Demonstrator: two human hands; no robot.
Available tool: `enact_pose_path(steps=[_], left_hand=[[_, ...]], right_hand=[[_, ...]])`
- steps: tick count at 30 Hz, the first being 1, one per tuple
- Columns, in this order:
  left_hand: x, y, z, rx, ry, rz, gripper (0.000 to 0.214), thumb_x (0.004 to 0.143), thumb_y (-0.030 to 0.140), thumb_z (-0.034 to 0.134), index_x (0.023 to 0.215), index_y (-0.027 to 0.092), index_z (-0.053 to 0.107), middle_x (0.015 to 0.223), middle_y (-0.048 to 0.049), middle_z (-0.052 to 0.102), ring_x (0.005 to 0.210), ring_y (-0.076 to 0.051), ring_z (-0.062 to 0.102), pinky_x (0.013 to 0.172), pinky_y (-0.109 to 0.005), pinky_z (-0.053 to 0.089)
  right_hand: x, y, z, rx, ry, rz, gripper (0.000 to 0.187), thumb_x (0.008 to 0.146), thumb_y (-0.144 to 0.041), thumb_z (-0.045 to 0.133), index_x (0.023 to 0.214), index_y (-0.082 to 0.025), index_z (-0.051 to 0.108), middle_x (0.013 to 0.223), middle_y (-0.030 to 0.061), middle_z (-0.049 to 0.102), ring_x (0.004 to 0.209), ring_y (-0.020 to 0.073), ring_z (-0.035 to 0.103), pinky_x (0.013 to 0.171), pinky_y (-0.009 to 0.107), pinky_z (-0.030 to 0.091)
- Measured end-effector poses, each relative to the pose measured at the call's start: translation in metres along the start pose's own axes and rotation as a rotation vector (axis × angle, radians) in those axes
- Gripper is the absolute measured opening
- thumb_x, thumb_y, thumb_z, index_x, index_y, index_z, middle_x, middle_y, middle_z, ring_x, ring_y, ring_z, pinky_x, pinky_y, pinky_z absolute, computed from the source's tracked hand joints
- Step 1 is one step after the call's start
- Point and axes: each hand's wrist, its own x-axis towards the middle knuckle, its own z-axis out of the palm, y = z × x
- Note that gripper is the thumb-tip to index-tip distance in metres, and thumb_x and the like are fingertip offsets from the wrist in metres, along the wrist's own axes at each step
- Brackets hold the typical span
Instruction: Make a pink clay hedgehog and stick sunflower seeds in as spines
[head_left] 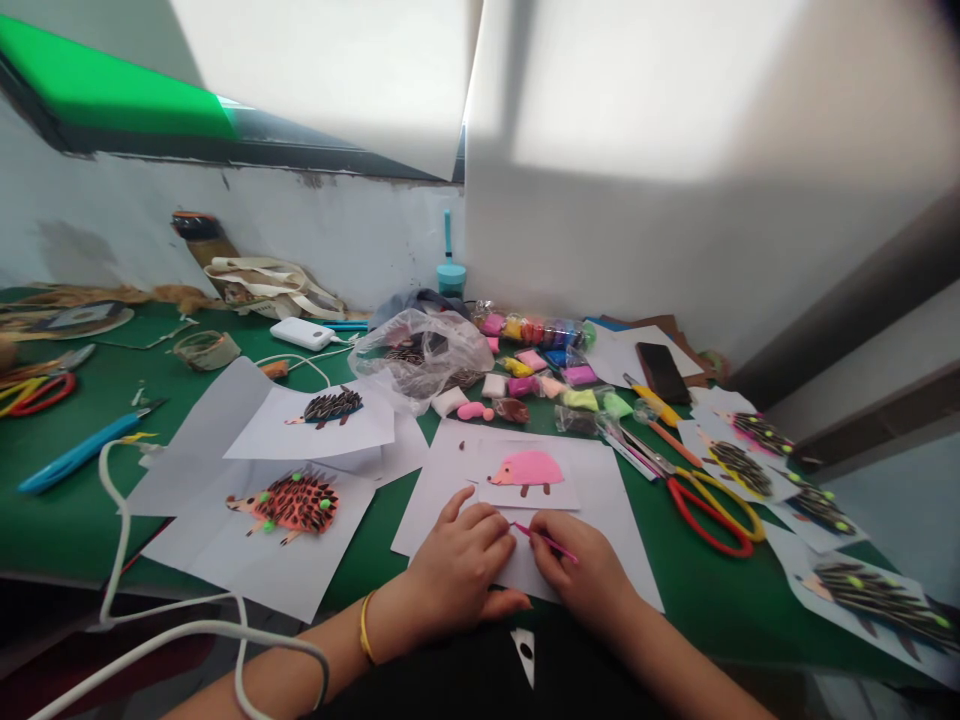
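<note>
My left hand (459, 562) rests on a white sheet (442, 480) at the table's near edge, fingers curled and pinched together at the tips; what they pinch is too small to make out. My right hand (581, 572) grips a thin pink stick (546, 541), its point aimed at my left fingertips. Just beyond both hands lies a pink clay hedgehog (526, 470) on a small white card (570, 492).
Finished hedgehog pictures lie left (294, 503) (330, 407) and along the right edge (741, 466). Red-and-yellow scissors (709, 505), clay packets (536, 375), a plastic bag (420, 355), a phone (664, 372), a blue cutter (75, 455) and a white cable (120, 560) crowd the green table (60, 520).
</note>
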Motion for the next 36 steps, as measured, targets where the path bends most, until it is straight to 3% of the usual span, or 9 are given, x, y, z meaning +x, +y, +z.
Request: enact_pose_path(steps=[8,17,31,36], left_hand=[[0.0,0.0,0.0,0.009,-0.007,0.0,0.057,0.085,0.071,0.051,0.107,0.02,0.065,0.102,-0.0069,0.067,0.105,-0.026,0.057,0.116,-0.052,0.022],[0.0,-0.001,0.0,-0.006,0.004,0.012,0.056,0.086,0.07,0.05,0.106,0.02,0.065,0.099,-0.0062,0.066,0.104,-0.025,0.057,0.116,-0.052,0.022],[0.003,0.0,-0.005,-0.055,-0.043,-0.058,0.053,0.085,0.068,0.054,0.108,0.021,0.065,0.105,-0.0067,0.064,0.104,-0.025,0.057,0.117,-0.052,0.021],[0.007,0.001,-0.009,-0.042,-0.065,-0.085,0.054,0.086,0.068,0.053,0.11,0.021,0.063,0.121,-0.0088,0.062,0.117,-0.027,0.054,0.118,-0.052,0.018]], right_hand=[[-0.001,-0.001,0.002,-0.115,-0.004,-0.123,0.018,0.093,-0.016,0.044,0.088,-0.021,0.061,0.078,0.002,0.065,0.07,0.0161,0.058,0.065,0.026,0.042],[-0.002,0.001,0.0,-0.07,0.038,-0.118,0.016,0.094,-0.018,0.044,0.089,-0.022,0.059,0.079,0.0023,0.065,0.07,0.0163,0.059,0.065,0.026,0.044],[0.002,0.005,-0.012,0.212,0.031,0.177,0.018,0.094,-0.032,0.046,0.086,-0.022,0.059,0.083,0.0012,0.067,0.078,0.0175,0.062,0.071,0.027,0.047],[0.015,0.016,-0.022,0.313,-0.002,0.319,0.022,0.093,-0.04,0.048,0.087,-0.022,0.059,0.083,0.0004,0.069,0.077,0.0179,0.064,0.071,0.028,0.047]])
